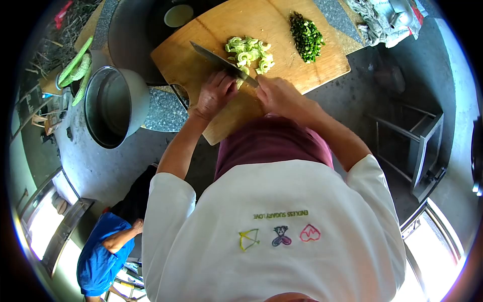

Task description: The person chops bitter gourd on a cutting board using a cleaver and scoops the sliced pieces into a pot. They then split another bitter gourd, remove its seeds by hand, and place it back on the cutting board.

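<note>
Knife [220, 60] sits in the right hand [276, 95], fingers curled all around its end. The left hand [216, 93] has bent fingers near the blade; I cannot tell what they hold. Green slices [248, 54] lie on the wooden cutting board [274, 27]. Tuck those left fingertips in, cut slowly.

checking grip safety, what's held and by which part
The right hand holds the long grey metal knife by its handle end; whether the left hand holds anything cannot be told.
</note>
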Motion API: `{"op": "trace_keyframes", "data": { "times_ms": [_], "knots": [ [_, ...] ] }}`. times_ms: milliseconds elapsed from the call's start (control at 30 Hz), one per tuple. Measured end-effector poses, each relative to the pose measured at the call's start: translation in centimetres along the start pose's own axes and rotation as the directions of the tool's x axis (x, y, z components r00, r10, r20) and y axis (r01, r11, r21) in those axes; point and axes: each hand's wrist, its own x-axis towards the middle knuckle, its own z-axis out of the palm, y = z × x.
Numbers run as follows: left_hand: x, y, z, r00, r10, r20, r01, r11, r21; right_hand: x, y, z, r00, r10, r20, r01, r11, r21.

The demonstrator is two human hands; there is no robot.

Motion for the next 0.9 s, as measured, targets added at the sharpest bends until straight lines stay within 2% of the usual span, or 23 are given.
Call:
{"op": "trace_keyframes", "data": {
  "times_ms": [100, 200, 367, 433, 533, 667, 700, 767, 833, 900],
  "knots": [
    [0.0, -0.2, 0.5, 0.999, 0.013, -0.046, -0.014, 1.000, -0.017, -0.3, -0.8, -2.1, 0.996, 0.014, 0.087, -0.010, 0.999, -0.047],
    [-0.1, -0.3, 0.4, 1.000, 0.011, -0.011, -0.010, 1.000, 0.027, -0.4, -0.9, -1.6, 0.992, 0.057, 0.112, -0.059, 0.998, 0.014],
    [0.0, -0.2, -0.1, 1.000, 0.021, 0.013, -0.021, 0.999, 0.025, 0.4, 0.5, 0.7, 1.000, 0.004, 0.002, -0.004, 1.000, -0.022],
    [0.1, -0.1, 0.1, 1.000, 0.003, 0.018, -0.004, 1.000, 0.029, 0.2, 0.1, -0.5, 1.000, -0.011, 0.010, 0.011, 1.000, 0.001],
    [-0.1, -0.1, 0.5, 0.998, 0.025, -0.055, -0.023, 0.999, 0.037, -0.1, -0.3, -1.7, 0.999, -0.025, 0.032, 0.024, 0.999, 0.046],
    [-0.1, -0.1, 0.1, 1.000, -0.006, 0.001, 0.006, 0.999, 0.039, 0.7, 0.7, 1.0, 0.999, 0.035, 0.026, -0.036, 0.998, 0.057],
    [-0.1, -0.1, -0.1, 0.998, -0.032, 0.044, 0.030, 0.998, 0.048, 0.8, 0.8, 1.5, 0.999, 0.032, 0.025, -0.034, 0.998, 0.057],
    [0.0, -0.2, -0.1, 0.999, -0.027, 0.039, 0.025, 0.999, 0.044, 0.9, 1.0, 1.9, 0.998, -0.005, -0.059, 0.007, 0.999, 0.042],
    [-0.1, -0.1, 0.2, 0.999, -0.025, 0.035, 0.023, 0.999, 0.035, 1.1, 1.7, 1.4, 0.998, -0.007, -0.054, 0.010, 0.998, 0.055],
    [0.1, -0.4, 0.2, 0.999, 0.015, -0.031, -0.015, 1.000, -0.002, 1.2, 1.9, 0.7, 0.998, -0.022, -0.052, 0.026, 0.997, 0.071]
  ]
}}
